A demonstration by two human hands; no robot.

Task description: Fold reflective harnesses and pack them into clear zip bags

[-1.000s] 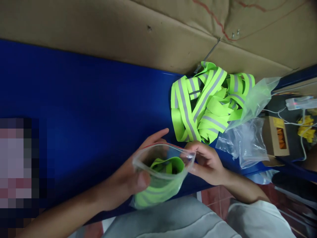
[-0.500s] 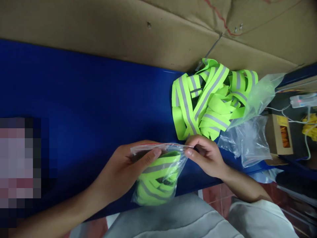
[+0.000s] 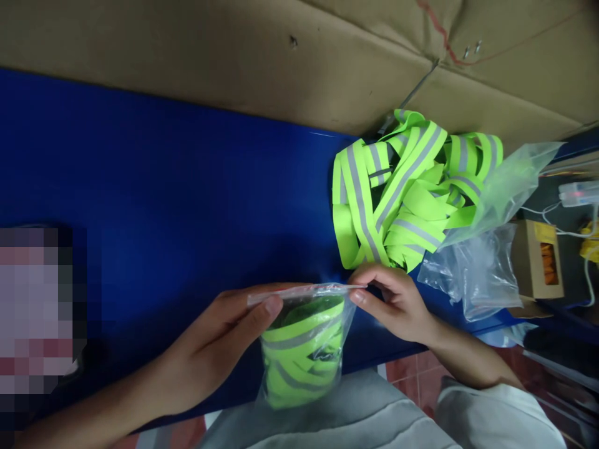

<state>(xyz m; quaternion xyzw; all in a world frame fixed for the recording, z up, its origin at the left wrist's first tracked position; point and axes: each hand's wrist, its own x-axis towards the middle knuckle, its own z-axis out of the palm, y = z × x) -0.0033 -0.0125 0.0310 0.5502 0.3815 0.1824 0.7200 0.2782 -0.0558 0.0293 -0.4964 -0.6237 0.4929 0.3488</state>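
Observation:
A clear zip bag stuffed with folded neon-green reflective straps hangs over the near edge of the blue table. My left hand pinches the left end of the bag's top strip between thumb and fingers. My right hand pinches the right end of the same strip. The strip is stretched flat between both hands. A loose pile of neon-green reflective straps lies on the table just beyond my right hand.
Brown cardboard lines the far side of the table. Empty clear plastic bags lie right of the strap pile. A small cardboard box and white cables sit at the far right. My grey-clad lap is below.
The bag's mouth, held wide open a second ago, has been pulled flat and closed between my hands. The bag now hangs lower with the straps fully inside.

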